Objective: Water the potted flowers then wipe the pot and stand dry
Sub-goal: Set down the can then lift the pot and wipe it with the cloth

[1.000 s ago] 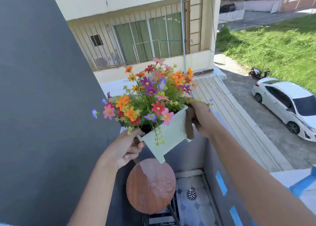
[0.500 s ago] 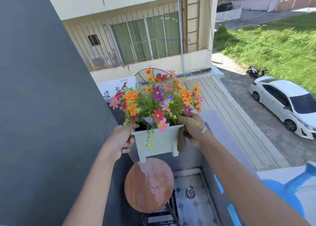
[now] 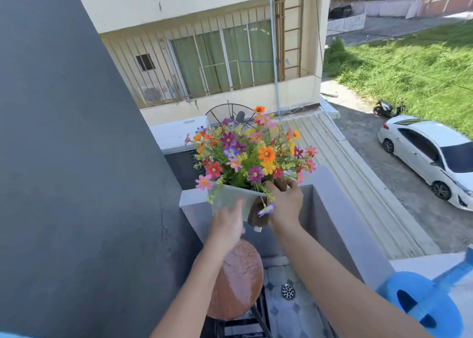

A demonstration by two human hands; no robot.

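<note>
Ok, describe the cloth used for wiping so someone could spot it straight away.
Start at the grey balcony ledge, where the pale pot of colourful flowers sits. The right hand grips the pot's right edge, and the cloth hangs beneath it: the only brown, fuzzy thing there.

A single head-worn wide-angle view looks forward and steeply down from a balcony. Close below the lens, the forearms reach away to the left hand (image 3: 226,224) and right hand (image 3: 286,200) near frame centre. A dark wall (image 3: 64,158) fills the near left. The ledge (image 3: 340,217) runs off to the right; far beyond lie a building (image 3: 204,56) and a white car (image 3: 432,156). Straight lines bow at the edges.
</note>
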